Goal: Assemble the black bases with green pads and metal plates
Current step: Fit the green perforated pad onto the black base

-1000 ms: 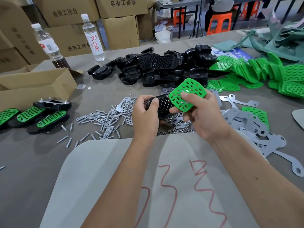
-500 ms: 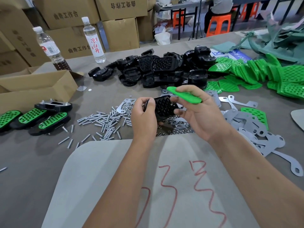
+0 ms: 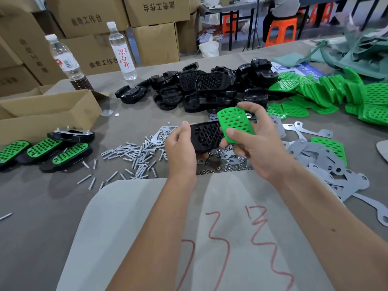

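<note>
Left hand (image 3: 181,148) fingers around black base (image 3: 206,135), right hand (image 3: 255,141) fingers pinching green pad (image 3: 235,122).

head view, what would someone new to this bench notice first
Most likely the two hands at centre: the left hand grips a black base while the right hand pinches a bright green pad at the base's right end. Behind them lies a heap of black bases, with green pads spilling to its right. At far left, three finished bases with green pads lie side by side.
</note>
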Tool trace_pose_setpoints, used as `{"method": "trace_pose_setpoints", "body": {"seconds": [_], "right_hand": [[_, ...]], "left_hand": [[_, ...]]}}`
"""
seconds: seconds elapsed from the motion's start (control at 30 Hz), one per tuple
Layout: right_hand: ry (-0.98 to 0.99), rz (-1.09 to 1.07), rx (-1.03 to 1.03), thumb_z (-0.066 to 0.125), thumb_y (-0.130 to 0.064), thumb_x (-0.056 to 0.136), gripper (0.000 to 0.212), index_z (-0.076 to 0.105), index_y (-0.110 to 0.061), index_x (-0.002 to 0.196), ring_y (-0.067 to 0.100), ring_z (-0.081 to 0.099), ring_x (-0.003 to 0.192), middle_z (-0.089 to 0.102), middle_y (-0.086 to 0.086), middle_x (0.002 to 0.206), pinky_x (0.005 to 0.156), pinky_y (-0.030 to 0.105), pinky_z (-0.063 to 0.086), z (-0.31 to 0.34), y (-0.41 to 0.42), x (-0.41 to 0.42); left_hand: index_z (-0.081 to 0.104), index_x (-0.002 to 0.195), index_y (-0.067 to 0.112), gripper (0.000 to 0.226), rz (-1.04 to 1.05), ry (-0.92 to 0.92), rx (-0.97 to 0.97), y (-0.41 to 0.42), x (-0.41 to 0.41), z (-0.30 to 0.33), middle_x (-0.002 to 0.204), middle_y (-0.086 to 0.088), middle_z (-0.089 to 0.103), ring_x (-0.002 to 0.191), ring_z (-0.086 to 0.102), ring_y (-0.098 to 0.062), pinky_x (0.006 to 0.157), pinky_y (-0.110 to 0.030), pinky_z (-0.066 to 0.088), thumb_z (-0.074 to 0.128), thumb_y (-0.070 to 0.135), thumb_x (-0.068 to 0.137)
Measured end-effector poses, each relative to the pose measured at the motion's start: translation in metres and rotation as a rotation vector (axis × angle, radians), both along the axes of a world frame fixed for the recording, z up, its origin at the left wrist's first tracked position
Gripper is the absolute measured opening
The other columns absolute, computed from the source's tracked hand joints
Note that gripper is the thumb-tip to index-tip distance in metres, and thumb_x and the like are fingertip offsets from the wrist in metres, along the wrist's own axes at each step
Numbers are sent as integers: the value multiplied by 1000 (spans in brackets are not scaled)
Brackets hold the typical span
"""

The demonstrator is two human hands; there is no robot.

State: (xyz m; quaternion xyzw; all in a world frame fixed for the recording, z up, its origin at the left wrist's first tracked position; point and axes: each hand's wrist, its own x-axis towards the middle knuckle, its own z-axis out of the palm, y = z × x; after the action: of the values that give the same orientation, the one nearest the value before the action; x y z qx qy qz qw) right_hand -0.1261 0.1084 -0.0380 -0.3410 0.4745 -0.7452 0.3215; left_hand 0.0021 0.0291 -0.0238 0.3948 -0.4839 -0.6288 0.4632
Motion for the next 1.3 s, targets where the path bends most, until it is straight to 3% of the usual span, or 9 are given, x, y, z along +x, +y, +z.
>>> {"method": "trace_pose_setpoints", "body": {"seconds": [0.13,0.27,0.4,0.6,0.73,0.83,0.93,1.13,1.3], "right_hand": [[149,45,44,79,-1,84,59,46,-18,130,24,67,54,78,14,94,41,20,38,-2,-1,5],[211,31,73,79,-2,88,45,47,-14,118,24,60,53,79,16,92,45,24,43,-3,-2,4],[271,24,64,73,-5,94,34,53,-19,118,8,58,53,78,6,83,48,21,41,-5,-1,3],[367,-17,87,59,-3,103,36,54,-24,131,-1,57,60,66,-10,81,56,12,45,-7,-4,5],[456,-54,197,62,-19,104,34,47,-34,130,8,60,70,69,-1,90,65,27,51,-11,-4,4],[474,-44,180,63,-21,103,29,49,-34,125,5,53,59,66,-12,73,54,18,42,-10,-4,2],[521,-4,165,65,-15,102,31,55,-29,127,2,51,53,69,-12,72,50,14,39,-9,-4,1],[587,-92,213,68,-17,98,32,55,-36,121,12,54,53,74,-5,77,50,22,42,-9,-6,4],[595,-132,242,71,-21,97,33,57,-40,120,31,68,68,76,-3,78,66,44,56,-7,-6,4]], "left_hand": [[74,62,41,53,0,21,-3,-1,1,-1,67,6,72,66,68,-16,56,-30,56,49,34,108],[74,62,46,56,-6,40,-21,-1,1,-2,69,8,74,69,70,-14,63,-37,59,47,32,109],[76,68,45,56,-35,61,-34,-1,2,-1,72,6,77,63,73,-10,48,-28,54,44,29,110],[76,90,20,39,-55,39,-54,-4,1,-6,82,-2,78,68,75,-16,47,-27,55,42,23,110],[76,87,24,40,-47,20,-82,-6,-1,-9,78,2,77,66,73,-13,46,-26,53,43,26,109],[76,83,24,42,-45,28,-72,-6,-2,-11,75,3,76,64,73,-12,45,-26,53,44,28,110],[77,75,30,46,-39,24,-67,-8,-2,-13,72,5,74,63,72,-11,46,-26,53,46,31,109],[77,89,25,38,-9,-1,-107,-10,-6,-19,93,-5,76,89,71,-26,68,-44,60,45,31,109],[76,91,24,37,-12,2,-102,-11,-6,-19,90,-3,75,84,71,-21,64,-40,60,43,29,109]]}}
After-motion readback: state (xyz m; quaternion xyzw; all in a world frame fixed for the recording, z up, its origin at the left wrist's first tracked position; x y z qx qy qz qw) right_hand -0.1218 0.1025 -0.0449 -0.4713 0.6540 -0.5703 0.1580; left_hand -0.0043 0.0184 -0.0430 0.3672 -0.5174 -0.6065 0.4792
